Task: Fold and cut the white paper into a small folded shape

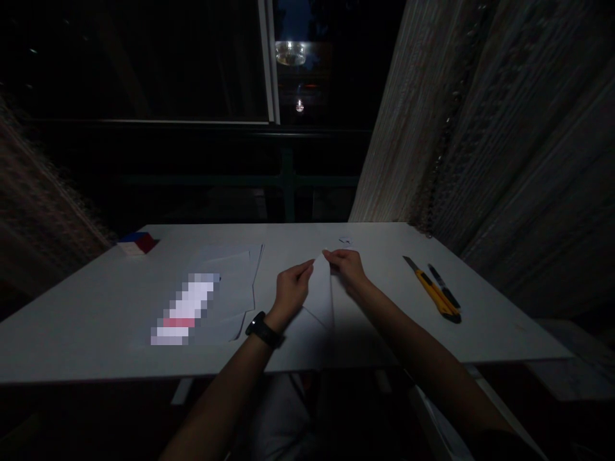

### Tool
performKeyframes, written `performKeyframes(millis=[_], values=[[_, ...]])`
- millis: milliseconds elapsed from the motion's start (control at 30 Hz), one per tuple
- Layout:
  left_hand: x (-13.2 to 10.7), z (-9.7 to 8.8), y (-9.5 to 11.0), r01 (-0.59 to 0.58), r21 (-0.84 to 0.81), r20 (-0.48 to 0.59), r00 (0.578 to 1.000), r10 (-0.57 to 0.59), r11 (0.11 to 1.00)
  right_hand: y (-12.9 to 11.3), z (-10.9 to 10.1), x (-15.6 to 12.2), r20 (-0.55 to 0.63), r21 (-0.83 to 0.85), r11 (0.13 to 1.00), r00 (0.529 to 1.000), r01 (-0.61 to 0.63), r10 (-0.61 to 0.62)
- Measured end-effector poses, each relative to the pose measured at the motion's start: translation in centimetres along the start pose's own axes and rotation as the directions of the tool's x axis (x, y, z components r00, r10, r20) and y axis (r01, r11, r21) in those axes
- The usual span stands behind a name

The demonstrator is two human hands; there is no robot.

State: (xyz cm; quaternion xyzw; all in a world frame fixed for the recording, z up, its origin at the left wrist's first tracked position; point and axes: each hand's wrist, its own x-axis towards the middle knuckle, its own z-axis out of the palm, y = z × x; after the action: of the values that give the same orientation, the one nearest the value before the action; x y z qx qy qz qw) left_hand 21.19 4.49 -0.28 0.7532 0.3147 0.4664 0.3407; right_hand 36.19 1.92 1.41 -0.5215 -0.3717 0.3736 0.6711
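A white sheet of paper [321, 296], partly folded to a point at its far end, lies on the white table [86, 307] in front of me. My left hand [291, 289], with a black watch on its wrist, pinches the paper's left side near the tip. My right hand [346, 267] pinches the tip from the right. Both hands have their fingers pressed together on the fold.
A stack of white sheets [235, 282] lies to the left of my hands. A coloured cube [138, 242] sits at the far left corner. A yellow utility knife [432, 291] and a black pen [444, 287] lie to the right. Curtains [504, 141] hang at the right, a dark window behind.
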Motion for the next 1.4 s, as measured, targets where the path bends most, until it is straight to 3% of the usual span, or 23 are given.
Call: performKeyframes(millis=[167, 367, 567, 700, 1000, 1400], values=[[0.22, -0.03, 0.05, 0.045, -0.075, 0.028, 0.999, -0.043, 0.996, 0.04, 0.05, -0.07, -0.023, -0.093, 0.991, 0.995, 0.093, -0.095], [0.16, -0.24, 0.17, 0.046, -0.031, -0.028, 0.998, -0.047, 0.998, 0.26, 0.23, -0.12, 0.056, -0.086, 0.996, 0.998, 0.027, -0.022], [0.21, -0.29, 0.04, 0.039, -0.010, -0.026, 0.999, -0.039, 0.999, 0.24, 0.22, -0.07, 0.045, -0.157, 0.985, 0.997, 0.074, -0.068], [0.21, -0.22, -0.21, 0.036, 0.000, -0.017, 0.999, -0.036, 0.999, 0.39, 0.11, 0.11, 0.059, -0.102, 0.995, 0.998, 0.010, -0.004], [0.14, -0.08, -0.25, 0.037, 0.010, 0.015, 0.999, -0.038, 0.999, 0.46, 0.02, 0.27, 0.015, -0.033, 0.999, 1.000, 0.000, 0.001], [0.09, 0.03, -0.23, 0.048, 0.019, 0.042, 0.998, -0.049, 0.999, 0.27, -0.34, 0.59, -0.057, -0.017, 0.998, 0.996, 0.067, -0.068]])
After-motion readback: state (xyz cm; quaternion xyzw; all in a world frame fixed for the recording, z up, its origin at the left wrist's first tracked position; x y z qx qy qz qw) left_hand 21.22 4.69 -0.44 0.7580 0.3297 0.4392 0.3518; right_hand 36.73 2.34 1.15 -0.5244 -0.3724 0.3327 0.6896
